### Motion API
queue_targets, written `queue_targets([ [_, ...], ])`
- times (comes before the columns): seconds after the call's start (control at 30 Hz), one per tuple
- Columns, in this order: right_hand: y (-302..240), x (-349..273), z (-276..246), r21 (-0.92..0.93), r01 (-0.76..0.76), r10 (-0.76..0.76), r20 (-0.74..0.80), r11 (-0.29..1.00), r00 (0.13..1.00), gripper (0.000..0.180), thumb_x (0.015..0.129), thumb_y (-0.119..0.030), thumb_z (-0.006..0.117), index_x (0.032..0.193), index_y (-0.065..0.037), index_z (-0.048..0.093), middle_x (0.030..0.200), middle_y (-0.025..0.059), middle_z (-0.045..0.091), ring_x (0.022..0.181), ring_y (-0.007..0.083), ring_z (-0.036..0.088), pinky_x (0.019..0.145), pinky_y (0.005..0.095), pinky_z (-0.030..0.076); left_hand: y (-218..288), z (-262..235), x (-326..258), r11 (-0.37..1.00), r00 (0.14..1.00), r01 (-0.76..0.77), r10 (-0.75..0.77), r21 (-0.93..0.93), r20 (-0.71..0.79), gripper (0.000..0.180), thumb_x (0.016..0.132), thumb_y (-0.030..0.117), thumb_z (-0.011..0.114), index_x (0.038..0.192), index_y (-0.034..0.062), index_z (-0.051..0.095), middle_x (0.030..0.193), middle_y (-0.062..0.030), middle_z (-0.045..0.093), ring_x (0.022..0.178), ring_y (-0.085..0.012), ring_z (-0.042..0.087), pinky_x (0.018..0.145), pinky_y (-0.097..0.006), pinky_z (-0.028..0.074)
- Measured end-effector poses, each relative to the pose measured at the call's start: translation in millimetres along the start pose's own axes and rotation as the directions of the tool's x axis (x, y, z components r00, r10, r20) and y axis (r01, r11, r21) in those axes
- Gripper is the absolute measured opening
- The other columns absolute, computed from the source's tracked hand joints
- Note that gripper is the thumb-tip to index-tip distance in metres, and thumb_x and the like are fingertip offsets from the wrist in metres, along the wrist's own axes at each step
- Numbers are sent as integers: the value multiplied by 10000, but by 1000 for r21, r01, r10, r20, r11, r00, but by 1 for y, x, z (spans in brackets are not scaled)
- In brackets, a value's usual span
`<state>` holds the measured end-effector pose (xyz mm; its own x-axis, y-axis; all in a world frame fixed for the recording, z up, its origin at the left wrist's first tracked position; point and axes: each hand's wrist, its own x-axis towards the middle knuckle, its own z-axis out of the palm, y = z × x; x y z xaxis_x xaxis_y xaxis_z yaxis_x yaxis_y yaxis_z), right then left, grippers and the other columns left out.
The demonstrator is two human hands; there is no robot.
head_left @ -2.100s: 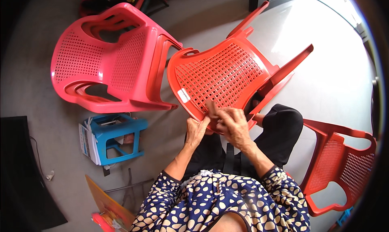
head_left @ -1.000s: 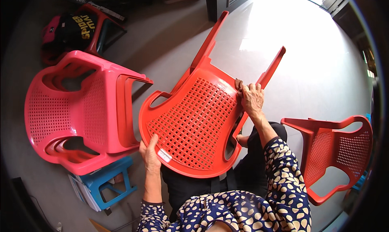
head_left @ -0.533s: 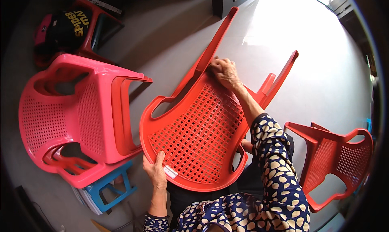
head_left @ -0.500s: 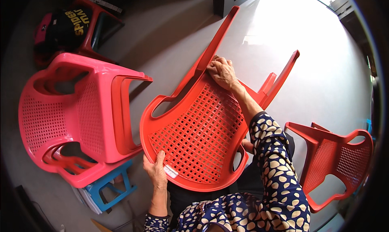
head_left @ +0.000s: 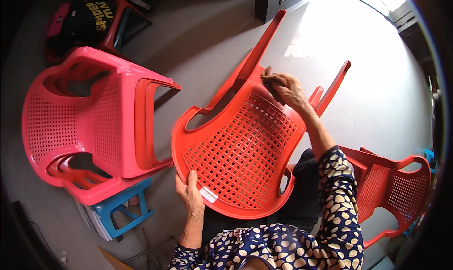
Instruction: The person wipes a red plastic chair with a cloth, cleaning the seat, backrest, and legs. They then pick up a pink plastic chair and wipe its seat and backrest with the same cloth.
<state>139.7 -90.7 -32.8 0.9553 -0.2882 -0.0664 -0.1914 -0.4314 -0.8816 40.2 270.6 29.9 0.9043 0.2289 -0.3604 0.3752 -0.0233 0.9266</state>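
A red plastic chair (head_left: 238,149) with a perforated back lies tilted in front of me, its legs pointing away. My left hand (head_left: 191,194) grips the rim of the backrest at the near left. Its thumb rests on top, beside a small white label (head_left: 209,194); its other fingers go under the edge. My right hand (head_left: 288,88) is closed around a crumpled dark brownish rag (head_left: 273,86), over the far end of the perforated panel. Motion blurs the rag, and the hand partly hides it.
Stacked pink and red chairs (head_left: 106,124) stand at left, beside a blue plastic stool (head_left: 125,211). Another red chair (head_left: 391,192) is at right. A dark bag (head_left: 92,22) sits on a red chair at the far left. A dark post (head_left: 266,3) stands at the back.
My right hand with the rag has moved right and slightly nearer across the chair's far end. The chair and my left hand have shifted slightly right in the picture.
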Motion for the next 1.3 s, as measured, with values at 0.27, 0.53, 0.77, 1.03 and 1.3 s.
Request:
queue_targets([
  [0.27, -19, 3, 90, -544, 179, -165, 76, 820, 983, 214, 823, -257, 651, 898, -56, 645, 942, 136, 595, 916, 346, 532, 798, 431, 451, 2, 6, -5, 999, 999, -20, 22, 41, -42, 323, 917, 177, 600, 1139, -46, 528, 1057, -123, 632, 908, -173, 581, 832, -318, 472],
  [0.53, -75, -53, 129, -493, 323, -263, 190, 808, 946, 229, 677, -105, 692, 896, -43, 666, 1009, 127, 570, 961, 313, 522, 809, 412, 470, 0, 5, -1, 1000, 999, 7, -6, 16, -31, 289, 947, 212, 568, 1112, -22, 533, 1042, -94, 620, 911, -158, 562, 845, -317, 459],
  [0.77, -109, -78, 163, -86, 500, -436, 376, 862, 818, 203, 731, -159, 698, 903, -57, 661, 1008, 103, 613, 955, 308, 541, 843, 388, 456, -4, 4, -1, 995, 998, 0, 6, 95, -64, 380, 992, 334, 473, 1107, -22, 539, 1019, -87, 611, 917, -161, 535, 854, -313, 434],
  [1.03, -142, -54, 218, -385, 484, -296, 453, 786, 841, 220, 727, -103, 609, 930, -39, 664, 942, 89, 628, 949, 289, 553, 765, 399, 480, -8, 0, 3, 998, 999, 16, -13, 66, -47, 402, 1002, 357, 447, 1101, -22, 538, 1006, -67, 587, 908, -146, 502, 849, -305, 415],
  [1.3, -143, -65, 204, -290, 600, -403, 522, 746, 752, 258, 668, -184, 696, 897, -67, 679, 974, 61, 614, 947, 280, 533, 768, 378, 490, -13, -1, 8, 991, 992, -33, 49, 133, -115, 387, 1005, 352, 433, 933, -16, 526, 832, -50, 525, 772, -141, 444, 739, -307, 401],
])
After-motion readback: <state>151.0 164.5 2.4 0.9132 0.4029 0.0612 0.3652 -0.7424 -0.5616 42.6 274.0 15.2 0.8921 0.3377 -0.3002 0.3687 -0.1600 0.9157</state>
